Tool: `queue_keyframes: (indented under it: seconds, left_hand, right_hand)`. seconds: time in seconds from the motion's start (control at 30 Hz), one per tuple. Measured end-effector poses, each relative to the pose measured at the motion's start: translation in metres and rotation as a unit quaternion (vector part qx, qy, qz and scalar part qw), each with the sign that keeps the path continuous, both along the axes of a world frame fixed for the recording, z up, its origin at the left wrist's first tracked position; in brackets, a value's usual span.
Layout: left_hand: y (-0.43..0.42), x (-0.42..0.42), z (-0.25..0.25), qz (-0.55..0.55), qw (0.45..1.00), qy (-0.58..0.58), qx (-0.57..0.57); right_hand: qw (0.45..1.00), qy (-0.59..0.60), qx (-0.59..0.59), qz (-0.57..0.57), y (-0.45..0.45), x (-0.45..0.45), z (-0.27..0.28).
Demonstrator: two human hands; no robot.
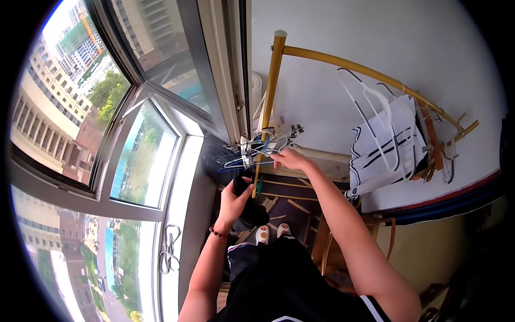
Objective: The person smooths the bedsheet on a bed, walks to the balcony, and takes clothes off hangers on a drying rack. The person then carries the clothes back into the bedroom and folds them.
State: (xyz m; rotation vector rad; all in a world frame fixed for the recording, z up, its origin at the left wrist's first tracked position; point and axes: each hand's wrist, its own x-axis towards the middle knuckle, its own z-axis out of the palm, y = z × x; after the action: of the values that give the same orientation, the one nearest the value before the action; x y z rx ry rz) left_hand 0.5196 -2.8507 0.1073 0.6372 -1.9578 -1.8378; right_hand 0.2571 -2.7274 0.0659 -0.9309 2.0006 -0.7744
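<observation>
My left hand [234,202] is closed around a black cloth item [242,185], low in the middle of the view. My right hand [289,159] touches the edge of a bunch of wire and clip hangers [263,147], its fingers drawn together; what they grip is too small to make out. The hangers, some white and some blue, hang in a tangle at the yellow upright pole [272,80] of a clothes rack. Below my left hand is a larger black object [253,214], partly hidden.
A yellow rack bar [365,67] slopes down to the right, bearing white hangers [394,134] and a white cloth with black lines [370,161]. Windows [145,155] fill the left side. A wooden chair [322,241] stands at lower right. Wood strips [298,206] lie on the floor.
</observation>
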Motion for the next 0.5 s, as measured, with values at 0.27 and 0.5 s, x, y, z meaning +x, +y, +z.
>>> queue_keyframes:
  seconds: [0.27,0.5]
  left_hand:
    - [0.007,0.028,0.022,-0.015,0.999,-0.024,0.018]
    - [0.005,0.025,0.027,-0.044,0.998,-0.017,0.027]
  right_hand:
    - [0.995,0.076,0.036,0.053,-0.049,-0.006,-0.038]
    - [0.951,0.297,-0.079,-0.041,-0.019,0.020,-0.036]
